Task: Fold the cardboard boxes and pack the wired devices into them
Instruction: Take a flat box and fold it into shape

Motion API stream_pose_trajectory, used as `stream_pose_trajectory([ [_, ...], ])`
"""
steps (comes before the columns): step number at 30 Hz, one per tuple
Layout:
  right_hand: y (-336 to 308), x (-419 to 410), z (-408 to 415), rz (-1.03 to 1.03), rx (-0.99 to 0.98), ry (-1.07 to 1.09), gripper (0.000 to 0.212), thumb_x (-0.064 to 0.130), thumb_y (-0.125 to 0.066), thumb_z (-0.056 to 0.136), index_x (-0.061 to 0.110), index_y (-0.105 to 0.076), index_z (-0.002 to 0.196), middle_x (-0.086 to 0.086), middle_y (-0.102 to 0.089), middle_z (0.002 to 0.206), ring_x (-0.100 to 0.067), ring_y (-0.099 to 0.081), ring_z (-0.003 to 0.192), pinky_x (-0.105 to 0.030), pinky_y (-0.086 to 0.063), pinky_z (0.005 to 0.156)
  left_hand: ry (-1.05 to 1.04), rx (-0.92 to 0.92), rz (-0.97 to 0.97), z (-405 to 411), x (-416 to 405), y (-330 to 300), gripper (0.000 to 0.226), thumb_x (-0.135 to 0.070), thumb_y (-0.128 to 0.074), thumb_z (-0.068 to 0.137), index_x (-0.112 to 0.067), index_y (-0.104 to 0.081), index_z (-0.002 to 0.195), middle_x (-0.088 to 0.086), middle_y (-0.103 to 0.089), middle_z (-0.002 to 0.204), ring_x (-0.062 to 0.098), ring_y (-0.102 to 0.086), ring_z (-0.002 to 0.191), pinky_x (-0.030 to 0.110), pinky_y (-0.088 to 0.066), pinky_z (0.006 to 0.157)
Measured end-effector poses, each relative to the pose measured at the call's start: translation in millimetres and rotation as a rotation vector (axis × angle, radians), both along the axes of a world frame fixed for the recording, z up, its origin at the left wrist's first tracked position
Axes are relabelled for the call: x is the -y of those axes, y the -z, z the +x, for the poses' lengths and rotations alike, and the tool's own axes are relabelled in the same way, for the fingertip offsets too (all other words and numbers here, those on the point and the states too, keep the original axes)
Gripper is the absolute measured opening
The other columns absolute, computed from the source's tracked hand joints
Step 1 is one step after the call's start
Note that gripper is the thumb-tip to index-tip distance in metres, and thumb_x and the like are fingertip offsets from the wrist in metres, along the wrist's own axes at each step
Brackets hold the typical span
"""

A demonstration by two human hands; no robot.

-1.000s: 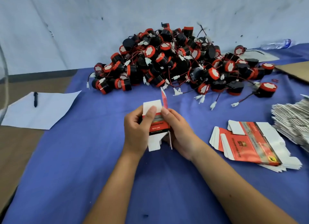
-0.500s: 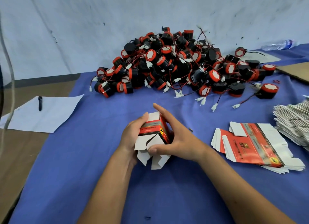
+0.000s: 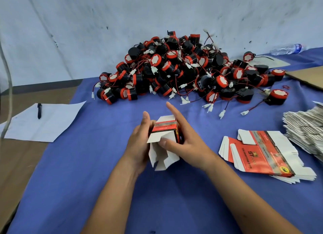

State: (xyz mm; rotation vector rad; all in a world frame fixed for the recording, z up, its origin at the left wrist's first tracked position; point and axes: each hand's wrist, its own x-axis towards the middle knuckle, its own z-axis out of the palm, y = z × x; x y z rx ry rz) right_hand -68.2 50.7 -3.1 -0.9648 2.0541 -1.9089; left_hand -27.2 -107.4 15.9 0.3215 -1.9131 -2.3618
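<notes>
Gripping a half-formed box (image 3: 164, 129) above the cloth (image 3: 87, 164), the left hand (image 3: 138, 143) cups its side while the right hand (image 3: 183, 137) wraps the other, thumb pressing a flap. Devices (image 3: 183, 71) lie heaped behind; flat boxes (image 3: 258, 151) lie right.

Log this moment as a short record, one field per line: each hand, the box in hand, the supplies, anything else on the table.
left hand: grips the box from the left
right hand: holds the box, thumb pressing a white flap
box: opened up, near-end flaps unfolded, no device seen inside
devices: big pile behind, red and black, wired
flat boxes: small stack at right
table: blue cover
paper: at left, pen on it
</notes>
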Motion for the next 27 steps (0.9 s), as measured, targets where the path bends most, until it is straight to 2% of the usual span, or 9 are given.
stream_pose_trajectory([
  [3,1.4,3.7,-2.5,-0.139,0.07,0.192,0.078,0.053,-0.075,0.08,0.05,-0.037,0.147,0.02,-0.068,0.119,-0.005,-0.068,0.111,-0.022,-0.055,0.088,-0.054,-0.177,-0.035,-3.6,-7.5,8.0,0.059,-0.069,-0.045,0.094,-0.022,-0.075,0.11,0.011,-0.075,0.116,0.028,-0.07,0.111,0.041,-0.057,0.086],
  [5,2.5,6.3,-5.4,-0.3,0.202,0.289,0.072,0.059,-0.073,0.076,0.042,-0.045,0.14,0.017,-0.071,0.112,-0.008,-0.07,0.106,-0.034,-0.057,0.089,0.041,-0.211,0.043,-2.6,-13.1,14.7,0.069,-0.067,-0.049,0.092,-0.015,-0.062,0.135,0.009,-0.067,0.137,0.031,-0.058,0.134,0.051,-0.05,0.107],
  [7,3.5,8.0,-7.9,-0.418,0.333,0.322,0.068,0.061,-0.07,0.077,0.034,-0.048,0.135,0.009,-0.074,0.114,-0.016,-0.07,0.107,-0.051,-0.055,0.099,0.217,-0.214,0.093,0.2,-21.4,18.3,0.086,-0.069,-0.059,0.089,-0.008,-0.047,0.148,0.006,-0.061,0.143,0.029,-0.051,0.141,0.054,-0.037,0.12],
  [11,4.7,13.6,-7.4,-0.468,0.394,0.361,0.061,0.062,-0.066,0.08,0.027,-0.052,0.129,-0.008,-0.071,0.123,-0.033,-0.066,0.118,-0.059,-0.049,0.106,0.324,-0.222,0.111,2.9,-36.9,18.5,0.1,-0.078,-0.061,0.084,-0.008,-0.042,0.153,0.001,-0.065,0.122,0.016,-0.062,0.114,0.039,-0.047,0.106],
  [14,6.3,16.3,-8.0,-0.505,0.41,0.407,0.048,0.055,-0.064,0.086,0.029,-0.055,0.126,-0.006,-0.072,0.122,-0.03,-0.067,0.118,-0.047,-0.056,0.099,0.232,-0.258,0.052,2.2,-41.2,21.8,0.108,-0.085,-0.065,0.073,-0.012,-0.046,0.151,0.013,-0.06,0.141,0.024,-0.058,0.13,0.046,-0.045,0.112],
  [17,6.1,18.2,-4.5,-0.481,0.374,0.413,0.046,0.051,-0.059,0.091,0.028,-0.051,0.129,-0.007,-0.069,0.122,-0.033,-0.067,0.113,-0.042,-0.06,0.086,0.096,-0.29,-0.016,-0.8,-44.1,25.6,0.109,-0.085,-0.075,0.061,-0.015,-0.054,0.141,0.01,-0.067,0.135,0.029,-0.064,0.125,0.046,-0.051,0.106],
  [21,7.5,21.4,1.6,-0.445,0.328,0.403,0.035,0.055,-0.049,0.102,0.033,-0.048,0.129,-0.007,-0.068,0.125,-0.034,-0.068,0.114,-0.058,-0.055,0.097,-0.104,-0.371,-0.166,-4.4,-44.7,29.5,0.1,-0.089,-0.076,0.054,-0.018,-0.059,0.123,-0.004,-0.076,0.108,0.014,-0.074,0.099,0.023,-0.057,0.079],
  [23,7.1,21.8,2.7,-0.439,0.315,0.413,0.033,0.055,-0.044,0.104,0.035,-0.047,0.13,-0.006,-0.069,0.125,-0.031,-0.068,0.114,-0.057,-0.055,0.098,-0.121,-0.386,-0.198,-4.2,-46.8,29.1,0.094,-0.088,-0.073,0.059,-0.019,-0.06,0.121,-0.007,-0.075,0.106,0.007,-0.073,0.095,0.017,-0.054,0.076],
  [27,8.1,24.0,6.7,-0.351,0.157,0.411,0.035,0.046,-0.035,0.109,0.03,-0.041,0.139,-0.006,-0.064,0.126,-0.022,-0.065,0.115,-0.043,-0.054,0.098,-0.159,-0.302,-0.165,-6.5,-51.2,34.0,0.061,-0.074,-0.07,0.075,-0.029,-0.062,0.116,-0.001,-0.072,0.116,0.018,-0.07,0.107,0.036,-0.059,0.089],
])
